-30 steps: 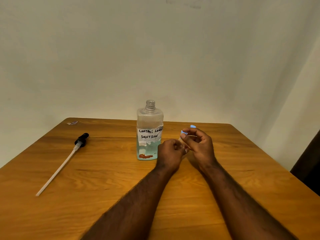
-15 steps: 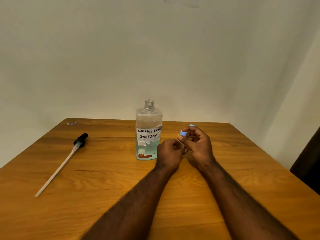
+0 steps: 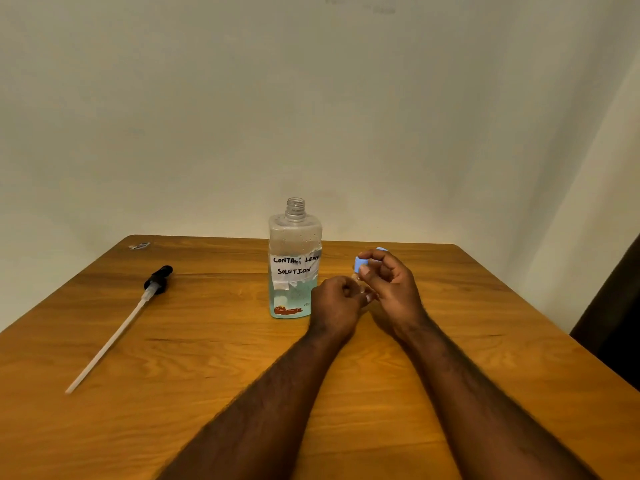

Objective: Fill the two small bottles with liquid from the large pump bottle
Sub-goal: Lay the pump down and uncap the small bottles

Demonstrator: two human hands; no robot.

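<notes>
Blue, the cap [image 3: 359, 263] of the small bottle [image 3: 355, 276]: right hand [image 3: 394, 291] fingers [image 3: 375, 255] are pinching it. The left hand [image 3: 335, 303] is curling round the bottle's body, mostly hiding it. Both are working just at 3 o'clock of the large bottle [image 3: 295, 268], standing open-necked on the wooden desk [image 3: 207, 358]. The pump [image 3: 157, 280] is lying well apart at 9 o'clock; a second blue top [image 3: 381, 250] is peeking behind the right hand.

Glossy wood table [image 3: 173, 393]; clear, seemingly plastic bottle [image 3: 295, 237].
</notes>
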